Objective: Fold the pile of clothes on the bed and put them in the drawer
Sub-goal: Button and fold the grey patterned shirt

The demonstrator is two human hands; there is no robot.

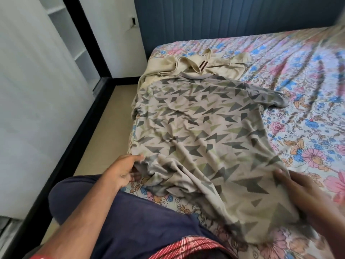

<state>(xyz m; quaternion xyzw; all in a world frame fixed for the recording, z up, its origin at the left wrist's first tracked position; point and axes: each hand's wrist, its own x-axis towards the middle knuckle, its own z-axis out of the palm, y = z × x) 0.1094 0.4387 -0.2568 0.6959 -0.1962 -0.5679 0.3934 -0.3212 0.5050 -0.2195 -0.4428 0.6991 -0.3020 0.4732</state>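
nearest to the camera is the person's own lap in dark blue cloth (130,221), with a strip of red patterned fabric (188,247) at the bottom edge. just beyond it, the left hand (123,171) grips the near left corner of the patterned t-shirt (196,131); its fingers are curled and bunch the hem together. the right hand (306,195) is blurred at the near right side. it lies on the hem of the shirt with the fingers rather straight, but if the thumb goes under the cloth, i cannot tell.

the t-shirt lies spread on the floral bedsheet (298,90), collar at the far end and hem at the near end, one sleeve sticking out to the right. i think the hands hold the two bottom corners in order to pull the cloth flat, because wrinkles are visible near the left hand and a clean fold needs a smooth shirt.

a beige garment (205,66) waits at the far side, partly under the collar of the t-shirt, not folded. it looks kept there so the near part of the bed is free for folding.

a white wardrobe (37,90) stands on the left. no drawer is visible, so the task seems at an early stage.
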